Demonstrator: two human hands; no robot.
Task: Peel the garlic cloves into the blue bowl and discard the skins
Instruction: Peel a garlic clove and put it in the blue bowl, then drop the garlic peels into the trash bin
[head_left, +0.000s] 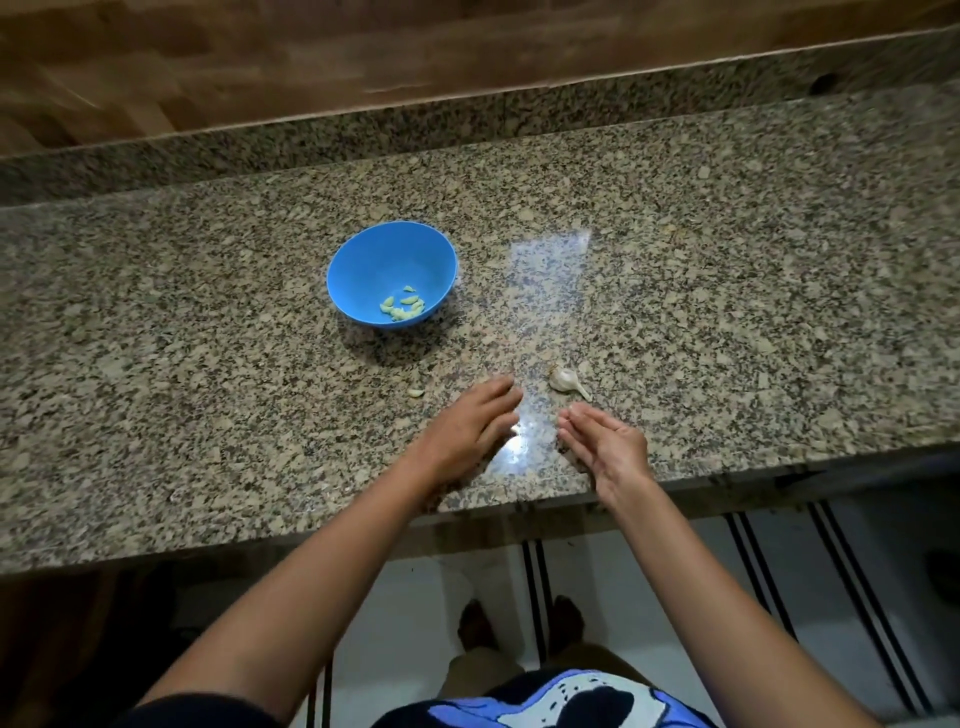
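A blue bowl stands on the granite counter with several peeled pale cloves lying in its bottom. A partly stripped garlic head with its stem lies just beyond my hands. One small clove lies on the counter left of my left hand. My left hand hovers palm down with straight fingers, holding nothing. My right hand is turned on its edge, fingers relaxed and empty, just short of the garlic head.
The counter's front edge runs just under my wrists. A raised granite ledge and a wooden wall close off the back. Below the counter are a white tiled floor and my feet.
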